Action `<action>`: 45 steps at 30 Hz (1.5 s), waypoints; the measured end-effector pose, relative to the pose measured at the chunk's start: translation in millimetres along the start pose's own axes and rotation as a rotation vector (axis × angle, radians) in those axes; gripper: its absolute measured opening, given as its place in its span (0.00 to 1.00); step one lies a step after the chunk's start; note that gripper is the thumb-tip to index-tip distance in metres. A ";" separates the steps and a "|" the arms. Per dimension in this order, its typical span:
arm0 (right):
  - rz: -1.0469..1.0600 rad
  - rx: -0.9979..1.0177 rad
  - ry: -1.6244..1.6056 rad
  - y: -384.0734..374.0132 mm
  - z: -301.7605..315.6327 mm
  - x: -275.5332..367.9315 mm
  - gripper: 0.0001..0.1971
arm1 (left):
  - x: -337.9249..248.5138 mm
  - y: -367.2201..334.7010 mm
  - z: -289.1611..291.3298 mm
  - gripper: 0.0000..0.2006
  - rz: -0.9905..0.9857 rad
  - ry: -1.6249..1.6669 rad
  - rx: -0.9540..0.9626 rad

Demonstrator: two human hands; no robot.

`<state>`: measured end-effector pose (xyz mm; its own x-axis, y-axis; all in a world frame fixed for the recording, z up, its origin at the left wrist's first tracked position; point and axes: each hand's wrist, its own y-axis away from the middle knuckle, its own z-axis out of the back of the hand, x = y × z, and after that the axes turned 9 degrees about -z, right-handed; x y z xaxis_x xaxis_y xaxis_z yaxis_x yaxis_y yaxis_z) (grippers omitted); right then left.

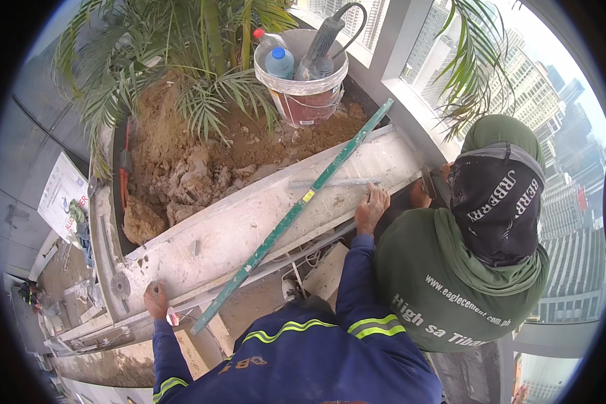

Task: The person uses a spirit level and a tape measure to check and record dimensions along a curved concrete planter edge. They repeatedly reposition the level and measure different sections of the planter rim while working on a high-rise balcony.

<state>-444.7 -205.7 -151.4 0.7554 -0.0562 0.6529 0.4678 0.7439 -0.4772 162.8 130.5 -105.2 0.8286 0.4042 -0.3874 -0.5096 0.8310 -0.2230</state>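
Observation:
My left hand (156, 300) is at the near edge of a long whitish ledge (202, 252), its fingers curled in; what they grip, if anything, is hidden. My right hand (372, 210) rests farther right on the same edge, fingers stretched and apart, their tips by the end of a thin grey strip (333, 183). A long green straightedge (276, 230) with a yellow patch lies slantwise across the ledge between my hands, overhanging the near side. Left of my left hand lies a round grey disc (120, 286).
Soil with palms (212, 108) fills the planter behind the ledge. A bucket (306, 97) there holds bottles and a corded power tool (321, 47). A person in a green hooded shirt (461, 269) crouches close on my right, one hand (421, 194) at the ledge's end. Tall windows stand beyond.

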 end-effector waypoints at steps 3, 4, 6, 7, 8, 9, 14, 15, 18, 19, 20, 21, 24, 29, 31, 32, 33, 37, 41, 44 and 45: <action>0.000 0.006 -0.011 2.6 0.4 4.5 0.15 | 0.8 -0.2 4.0 0.15 -0.036 -0.011 -0.035; 0.000 0.009 -0.015 3.1 2.6 6.3 0.16 | -0.2 0.0 4.5 0.15 -0.051 -0.015 -0.046; -0.003 0.013 -0.021 4.0 4.6 8.3 0.16 | -0.4 0.7 7.7 0.15 -0.033 -0.045 -0.011; 0.003 0.004 -0.023 3.3 3.3 9.1 0.17 | -0.5 0.2 8.5 0.15 -0.027 -0.073 -0.008; 0.006 -0.004 -0.021 2.0 3.4 7.5 0.17 | -1.4 1.6 5.8 0.15 -0.017 -0.095 0.007; 0.010 -0.013 -0.020 0.6 2.6 6.3 0.17 | -1.6 0.4 3.6 0.15 -0.030 -0.088 0.005; 0.010 -0.006 -0.025 0.1 1.8 0.2 0.16 | 4.4 1.6 -1.9 0.16 0.005 -0.084 0.042; 0.011 -0.008 -0.022 1.1 3.0 -1.3 0.16 | 1.0 1.3 -1.4 0.16 0.008 -0.081 0.046; 0.065 -0.031 0.001 -7.3 -3.4 -1.4 0.15 | -13.5 2.0 4.7 0.17 0.077 -0.091 0.027; 0.092 -0.023 0.016 -4.7 -5.0 -2.8 0.15 | -14.7 1.8 8.1 0.17 0.090 -0.112 0.039; 0.100 -0.026 0.028 -2.8 -7.0 -1.2 0.15 | -11.3 2.7 10.6 0.17 0.116 -0.142 0.063; 0.111 -0.010 0.042 -0.2 -10.0 1.6 0.15 | 2.0 5.0 9.0 0.17 0.126 -0.142 0.045; 0.063 0.060 0.038 6.2 -8.3 0.2 0.16 | 14.8 4.6 4.7 0.19 0.103 -0.125 0.083; 0.197 0.015 0.058 5.9 2.9 -4.4 0.14 | -0.4 1.7 6.7 0.21 0.160 -0.131 0.116; 0.211 0.008 0.069 -2.7 -0.6 -5.3 0.14 | 1.0 2.1 5.4 0.21 0.170 -0.142 0.118; 0.211 0.016 0.080 -3.0 -2.4 -8.3 0.14 | 0.1 10.6 8.7 0.21 0.181 -0.132 0.123; 0.199 0.007 0.091 -3.4 -1.2 -8.5 0.14 | -1.5 9.1 10.5 0.21 0.172 -0.122 0.125; 0.278 -0.032 0.144 -8.4 2.7 -10.3 0.13 | -13.7 6.4 11.7 0.20 0.181 -0.100 0.122; 0.203 -0.008 0.184 -11.7 -6.8 -15.0 0.14 | -10.4 5.0 13.8 0.19 0.194 -0.111 0.134; 0.322 -0.029 0.248 -9.3 -8.1 -18.4 0.12 | -8.1 8.3 16.6 0.20 0.190 -0.073 0.139; 0.418 -0.109 0.324 -22.3 -12.8 -36.9 0.12 | -13.2 -0.4 16.4 0.19 0.186 -0.055 0.130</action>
<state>-477.1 -228.7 -172.3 0.9821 0.0140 0.1876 0.1293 0.6743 -0.7270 155.9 131.1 -85.3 0.7364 0.5720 -0.3612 -0.6234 0.7812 -0.0339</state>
